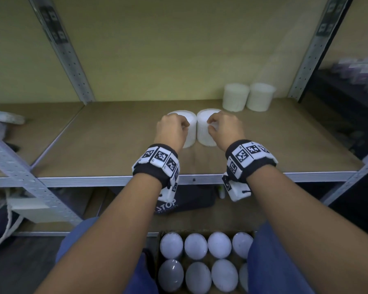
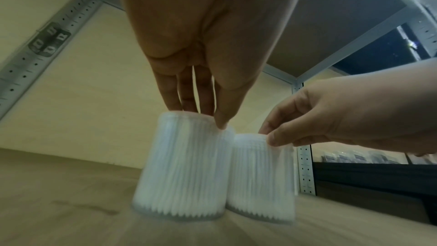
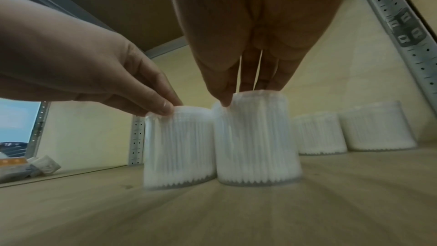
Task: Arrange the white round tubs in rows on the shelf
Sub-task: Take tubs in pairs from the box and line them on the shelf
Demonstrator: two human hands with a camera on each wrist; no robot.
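From the head view, both forearms reach over the front rail onto the wooden shelf. The left hand comes down on top of the left tub, and the right hand on the right tub; the two white round tubs stand upright side by side, touching, about mid-shelf. Each grip is curled over its tub's top rim. Two more tubs stand together farther back on the right, near the metal upright. Below, between the knees, an open carton holds rows of white tubs seen from their lids.

In the left wrist view, the left hand points its fingers down, and the grip pinches the top rim of the left tub, thumb at the near edge and fingers behind. The tub's base is on the shelf board. The right hand pinches the rim of the right tub, just beside the first.

In the right wrist view, the right hand pinches the top rim of the right tub, and the left hand pinches the rim of the left tub. Both tubs are blurred. The two back tubs stand behind on the right.
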